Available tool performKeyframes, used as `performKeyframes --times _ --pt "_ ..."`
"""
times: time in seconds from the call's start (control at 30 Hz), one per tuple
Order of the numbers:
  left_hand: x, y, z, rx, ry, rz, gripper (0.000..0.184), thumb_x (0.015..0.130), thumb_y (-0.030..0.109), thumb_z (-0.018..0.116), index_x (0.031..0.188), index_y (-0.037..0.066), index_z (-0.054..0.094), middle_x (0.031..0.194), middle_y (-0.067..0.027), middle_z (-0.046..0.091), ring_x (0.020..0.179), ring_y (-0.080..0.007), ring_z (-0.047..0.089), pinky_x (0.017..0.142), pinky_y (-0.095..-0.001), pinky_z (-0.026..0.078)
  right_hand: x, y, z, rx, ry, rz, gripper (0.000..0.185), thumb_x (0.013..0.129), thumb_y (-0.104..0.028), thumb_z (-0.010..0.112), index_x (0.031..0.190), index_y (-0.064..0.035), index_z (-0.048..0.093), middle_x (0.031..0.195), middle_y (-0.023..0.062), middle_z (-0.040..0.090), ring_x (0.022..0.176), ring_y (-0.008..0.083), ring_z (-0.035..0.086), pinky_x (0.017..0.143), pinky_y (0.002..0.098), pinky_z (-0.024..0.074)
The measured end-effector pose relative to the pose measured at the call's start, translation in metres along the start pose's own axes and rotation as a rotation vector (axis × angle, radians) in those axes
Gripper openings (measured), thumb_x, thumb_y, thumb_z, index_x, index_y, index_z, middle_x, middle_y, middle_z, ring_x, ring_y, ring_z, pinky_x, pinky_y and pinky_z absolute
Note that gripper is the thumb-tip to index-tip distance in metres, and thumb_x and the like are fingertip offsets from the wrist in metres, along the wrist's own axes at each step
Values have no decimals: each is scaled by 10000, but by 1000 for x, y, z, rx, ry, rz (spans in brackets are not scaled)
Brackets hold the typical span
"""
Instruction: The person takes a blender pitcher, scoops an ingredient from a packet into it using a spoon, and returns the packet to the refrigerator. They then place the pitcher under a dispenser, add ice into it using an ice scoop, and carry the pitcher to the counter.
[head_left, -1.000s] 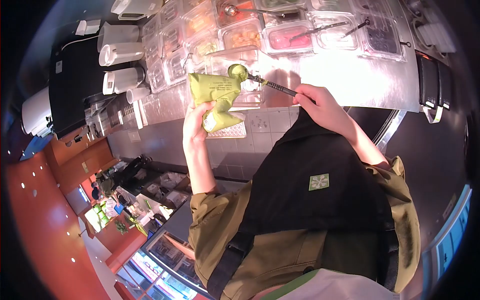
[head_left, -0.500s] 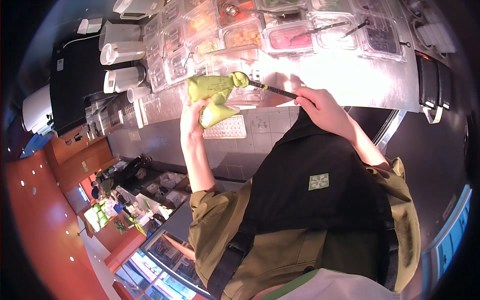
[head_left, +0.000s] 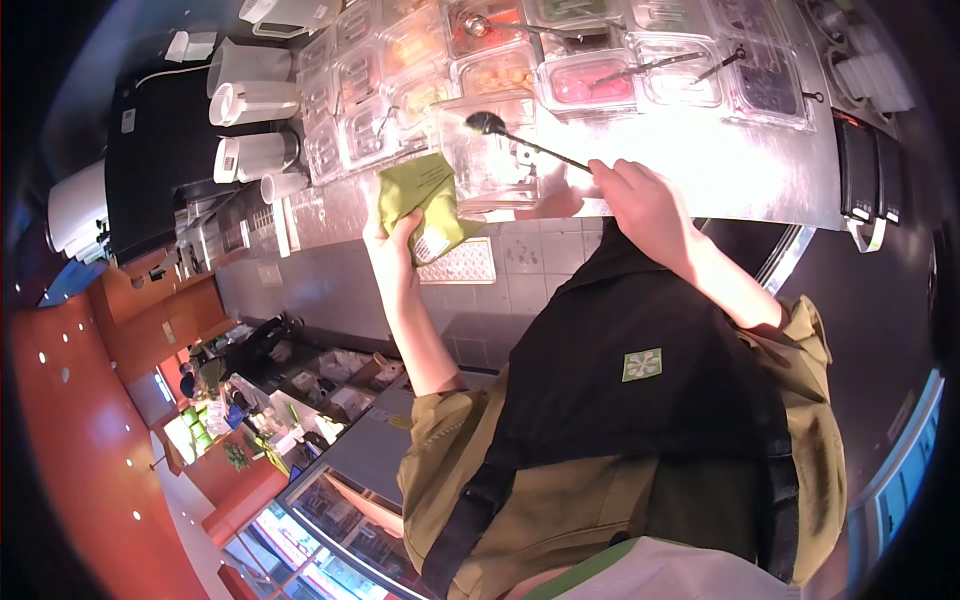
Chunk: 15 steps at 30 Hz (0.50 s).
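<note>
My left hand (head_left: pixel 395 243) is closed around a folded green cloth (head_left: pixel 417 195) with printed text and a white label-like patch. It holds the cloth at the counter's near edge. A long-handled black spoon (head_left: pixel 540 149) is gripped near its handle end by my right hand (head_left: pixel 640 205). The spoon's dark, rounded head points left, above a clear plastic container (head_left: pixel 480 190), apart from the cloth. My right fingers are wrapped around the handle.
Several clear tubs of toppings, including pink (head_left: pixel 590 88) and orange (head_left: pixel 500 78) ones, stand along the steel counter (head_left: pixel 700 175), some with utensils in them. White pitchers (head_left: pixel 255 103) line the left. A tiled wall (head_left: pixel 520 305) drops below the counter edge.
The spoon's head has come out of the green cloth and now shows bare, slightly higher up. The cloth has changed from bunched around the head to folded in my left hand.
</note>
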<state>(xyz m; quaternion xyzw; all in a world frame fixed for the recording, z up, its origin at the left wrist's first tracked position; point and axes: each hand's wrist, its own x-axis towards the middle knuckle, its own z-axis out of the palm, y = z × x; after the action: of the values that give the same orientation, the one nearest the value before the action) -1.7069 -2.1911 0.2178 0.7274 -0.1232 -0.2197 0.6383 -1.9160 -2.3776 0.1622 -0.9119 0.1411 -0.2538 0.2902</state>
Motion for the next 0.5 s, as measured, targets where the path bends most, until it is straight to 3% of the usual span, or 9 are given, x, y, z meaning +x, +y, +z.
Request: performKeyframes --times 0.1,0.2,0.37,0.5 --pt "-9 0 -4 -84 48 -10 496 661 -83 540 1144 -12 458 1033 -101 540 909 -172 530 814 -269 414 5 8 7 -91 -72 -125 375 595 -45 539 967 -8 511 743 58 471 699 201 517 608 302 455" --pt "-12 -4 -6 -190 51 13 567 649 -73 556 1188 10 401 1060 -105 514 953 -186 505 832 -284 402 10 7 8 -71 -29 -193 347 617 -29 552 960 23 539 679 70 446 624 199 493 564 296 429" --pt "-12 -15 -15 -279 38 -44 668 622 -83 566 1238 29 334 1083 -104 487 982 -204 485 858 -300 391 12 11 13 -121 -15 -229 341 631 -35 555 967 25 545 668 68 435 615 189 492 550 288 423" --pt "-8 -24 -19 -340 18 -51 625 642 -71 575 1219 29 357 1073 -108 492 974 -206 490 849 -306 404 11 10 12 -130 -8 -251 323 646 -27 553 965 29 547 671 72 435 602 194 490 535 292 419"
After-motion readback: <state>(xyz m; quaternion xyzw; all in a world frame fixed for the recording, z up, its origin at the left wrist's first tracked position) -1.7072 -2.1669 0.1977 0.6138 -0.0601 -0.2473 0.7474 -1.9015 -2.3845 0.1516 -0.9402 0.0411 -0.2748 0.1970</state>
